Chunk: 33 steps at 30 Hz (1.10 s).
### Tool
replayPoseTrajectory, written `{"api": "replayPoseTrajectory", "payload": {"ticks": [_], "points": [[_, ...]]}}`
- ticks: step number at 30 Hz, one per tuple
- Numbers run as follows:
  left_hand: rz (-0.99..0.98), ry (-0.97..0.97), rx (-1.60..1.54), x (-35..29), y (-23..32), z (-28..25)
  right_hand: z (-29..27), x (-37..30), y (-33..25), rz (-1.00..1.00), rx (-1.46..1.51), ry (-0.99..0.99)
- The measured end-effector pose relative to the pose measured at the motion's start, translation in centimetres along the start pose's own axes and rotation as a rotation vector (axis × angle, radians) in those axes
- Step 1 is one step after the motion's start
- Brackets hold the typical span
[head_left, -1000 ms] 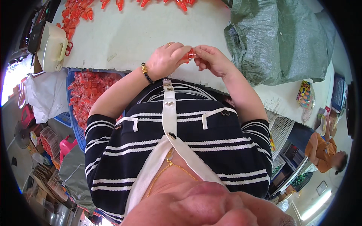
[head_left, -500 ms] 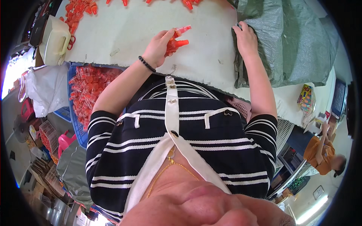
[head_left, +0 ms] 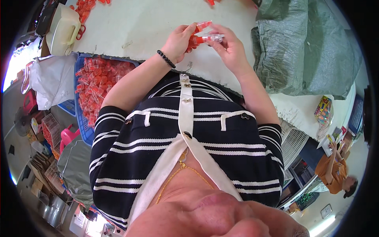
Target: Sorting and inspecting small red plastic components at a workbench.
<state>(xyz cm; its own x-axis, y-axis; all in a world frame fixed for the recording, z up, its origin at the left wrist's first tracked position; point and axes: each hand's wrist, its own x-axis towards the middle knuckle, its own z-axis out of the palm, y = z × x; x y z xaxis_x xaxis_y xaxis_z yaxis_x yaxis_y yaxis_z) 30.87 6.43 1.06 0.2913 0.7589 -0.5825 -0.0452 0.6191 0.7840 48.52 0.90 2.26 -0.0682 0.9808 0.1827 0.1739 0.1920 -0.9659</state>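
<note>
My left hand point(head_left: 178, 42), with a dark beaded bracelet at its wrist, is closed around small red plastic bottles point(head_left: 193, 42) above the white worktable point(head_left: 154, 31). At least two of their narrow tips point to the right. My right hand point(head_left: 233, 50) reaches in from the right, thumb and fingers pinching a clear plastic cap point(head_left: 214, 37) at the tip of the lower bottle. Whether the cap is fully seated cannot be seen. The upper bottle's tip lies near my right index finger, which is slightly blurred.
More red bottles point(head_left: 83, 11) lie at the table's far left, beside a cream jug point(head_left: 62, 33). A blue crate point(head_left: 81, 114) heaped with red bottles stands below the left edge. Grey-green sheeting point(head_left: 300, 51) covers the right side. Another person point(head_left: 333, 168) is at far right.
My right hand has left the grey-green sheeting and moved left to the bottles, where it now grips a clear cap. The left hand has shifted slightly right and up, still holding the bottles.
</note>
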Motion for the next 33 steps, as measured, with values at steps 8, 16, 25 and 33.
{"api": "replayPoseTrajectory", "payload": {"ticks": [8,16,25,33], "points": [[0.078,0.038,0.086,-0.3,-0.4,0.3,2.1,-0.3,-0.2,-0.044,-0.185,-0.075],[1.127,0.156,0.869,-1.6,-0.8,-0.8,3.9,-1.3,3.1,0.762,0.690,-0.060],[1.085,-0.004,1.196,-5.4,-0.3,-3.9,5.2,-1.6,3.1,0.902,0.658,-0.374],[0.435,0.414,1.196,-15.1,3.8,-19.5,0.1,4.2,6.3,0.251,-0.156,0.017]]}}
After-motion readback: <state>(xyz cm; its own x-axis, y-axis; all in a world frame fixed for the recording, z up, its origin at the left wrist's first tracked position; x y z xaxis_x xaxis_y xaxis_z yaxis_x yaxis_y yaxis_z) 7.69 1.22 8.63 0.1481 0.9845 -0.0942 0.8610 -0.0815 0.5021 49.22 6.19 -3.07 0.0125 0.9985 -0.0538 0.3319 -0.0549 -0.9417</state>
